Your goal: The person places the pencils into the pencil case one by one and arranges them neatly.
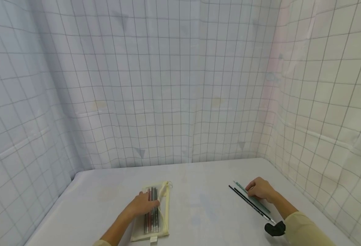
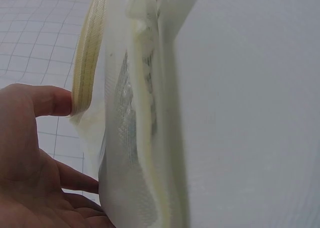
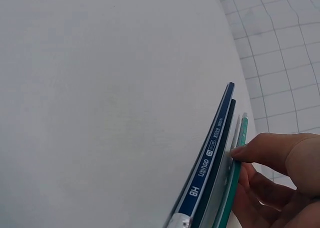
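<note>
In the head view my left hand (image 1: 143,205) lies across a translucent cream-edged pencil pouch (image 1: 165,223) with several pencils (image 1: 152,220) inside. Its thumb touches the pouch's zipper edge (image 2: 89,52) in the left wrist view, while the fingers rest against the side, spread away from the thumb. At the right my right hand (image 1: 259,189) pinches a slim green pencil (image 3: 231,190) between thumb and fingers. Close beside it lie two dark pencils (image 1: 250,202), the nearer a blue one (image 3: 207,160) marked HB. A pale thin strip shows between the dark and green ones.
The white table (image 1: 199,205) stretches between the hands. Gridded white cloth walls (image 1: 168,85) stand behind it and at both sides. A black band (image 1: 275,229) sits by the right sleeve. A small pale tag (image 1: 153,240) hangs from the pouch's near edge.
</note>
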